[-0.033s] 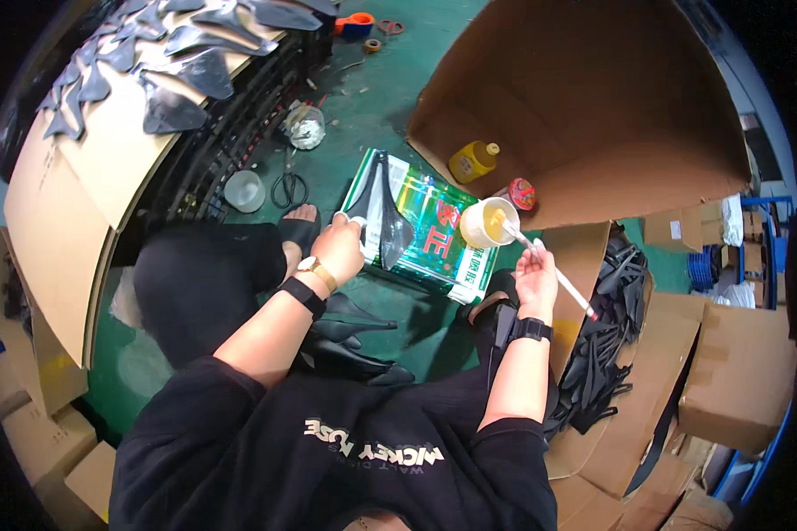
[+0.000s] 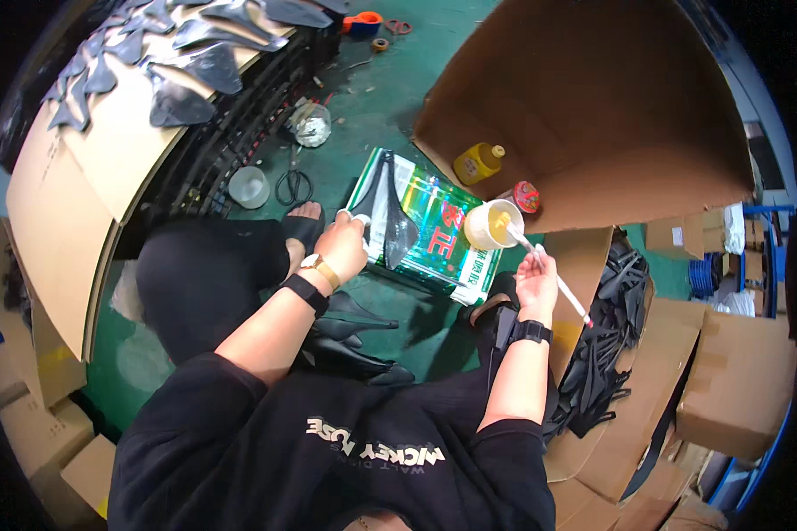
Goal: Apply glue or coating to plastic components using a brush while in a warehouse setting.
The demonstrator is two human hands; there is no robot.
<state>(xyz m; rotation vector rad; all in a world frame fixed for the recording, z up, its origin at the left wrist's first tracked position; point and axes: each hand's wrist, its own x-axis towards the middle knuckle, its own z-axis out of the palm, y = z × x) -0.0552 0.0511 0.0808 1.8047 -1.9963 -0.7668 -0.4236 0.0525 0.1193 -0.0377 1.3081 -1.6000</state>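
On the green floor [image 2: 390, 106], right hand [image 2: 534, 279] fingers grip a brush [image 2: 549, 273] dipped in a cup [image 2: 491, 226].

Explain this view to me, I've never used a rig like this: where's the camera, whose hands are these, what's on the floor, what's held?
The camera is a fisheye worn on the person's head, looking down, so straight edges bend. Both forearms are the wearer's own. The left hand presses a black curved piece onto a green printed bag lying on the green floor. The right hand holds a thin white brush, its tip in a small cup of yellow liquid. Nearby: a yellow bottle, scissors, cardboard boxes.
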